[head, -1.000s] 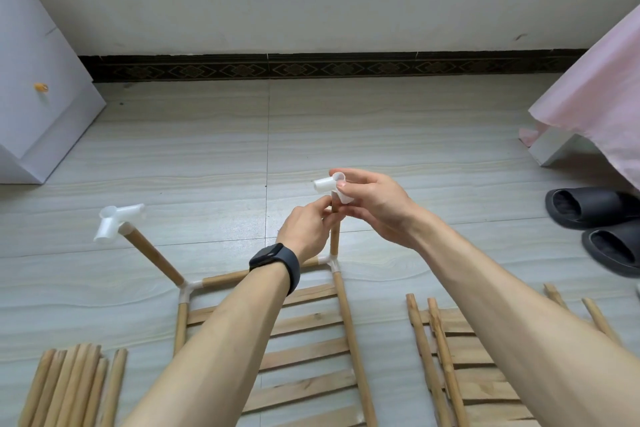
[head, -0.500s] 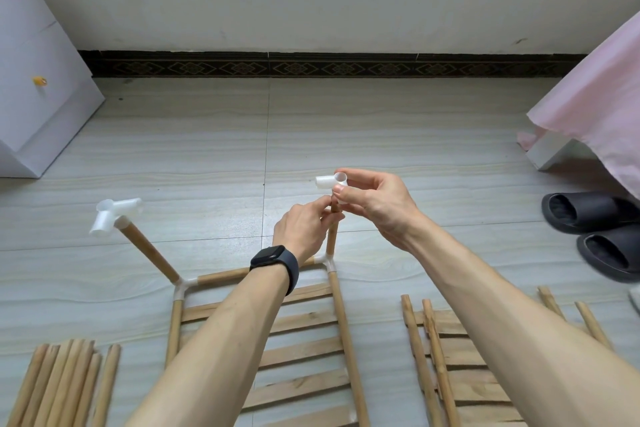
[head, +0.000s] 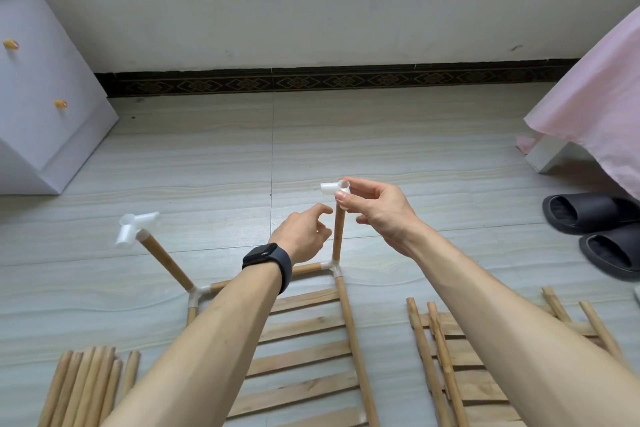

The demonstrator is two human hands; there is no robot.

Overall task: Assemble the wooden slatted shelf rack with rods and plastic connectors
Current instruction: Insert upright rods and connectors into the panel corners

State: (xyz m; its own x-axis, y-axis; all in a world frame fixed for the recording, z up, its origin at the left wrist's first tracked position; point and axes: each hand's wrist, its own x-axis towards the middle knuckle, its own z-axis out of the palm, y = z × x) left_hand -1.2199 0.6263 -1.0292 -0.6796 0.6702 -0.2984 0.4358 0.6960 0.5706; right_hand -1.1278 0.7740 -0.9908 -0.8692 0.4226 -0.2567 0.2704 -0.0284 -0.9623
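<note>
**Connector pinched on top of upright rod**

Connector (head: 335, 188) is pinched by the right hand (head: 379, 210) between thumb and fingers, at the top of the upright rod (head: 338, 236). The rod rises from the far right corner joint of the panel (head: 304, 350), which is laid on the floor (head: 415, 166). Left hand (head: 299, 236) is held just beside the rod, fingers loosely curled, nothing gripped; contact cannot be told. A 2nd connector (head: 136, 224) is capped on the leaning 2nd rod (head: 166, 262) at the left corner. Spare rods (head: 86, 388) lie lower left, a 2nd panel (head: 450, 374) lower right. Connector is judged light, hard and smooth, likely slippery: best taken by its barrels and pushed straight down. Rod is judged stiff and light: best braced low, near the joint, so the corner is not levered loose.
</note>
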